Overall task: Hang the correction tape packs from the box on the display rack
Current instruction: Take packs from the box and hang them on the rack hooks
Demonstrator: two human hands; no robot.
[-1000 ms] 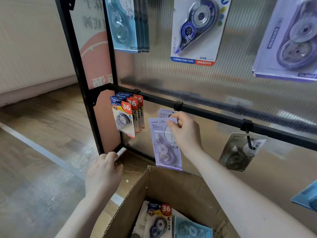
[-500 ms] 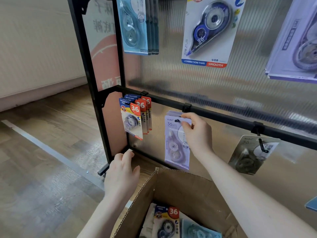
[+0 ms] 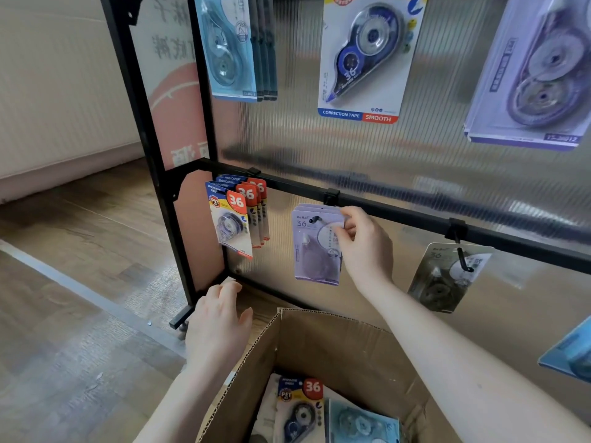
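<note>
The fingers (image 3: pixel 343 233) of the right hand (image 3: pixel 364 247) are pinching the top right corner of a purple correction tape pack (image 3: pixel 315 247). The pack is now hanging on a black hook (image 3: pixel 315 219) under the black bar (image 3: pixel 399 212) of the display rack (image 3: pixel 150 155); a second ago it was tilted and lower, not on the hook. More purple packs are sitting right behind it.

The left hand (image 3: pixel 220 324) is hanging loose and holding nothing, just left of the box (image 3: pixel 335 343). It has moved closer to the box flap.

To the left, yellow packs (image 3: pixel 235 215) with a red "36" are hanging in a row. To the right, a dark pack (image 3: pixel 447 276) is hanging on another hook. Higher up, a blue pack (image 3: pixel 228 46), a white pack (image 3: pixel 367 55) and a big purple pack (image 3: pixel 537 68) are hanging in front of the ribbed clear panel (image 3: pixel 287 139).

The cardboard box is open below the arms. Inside it, a yellow "36" pack (image 3: pixel 299 407) and a light blue pack (image 3: pixel 358 423) are lying flat, side by side.
</note>
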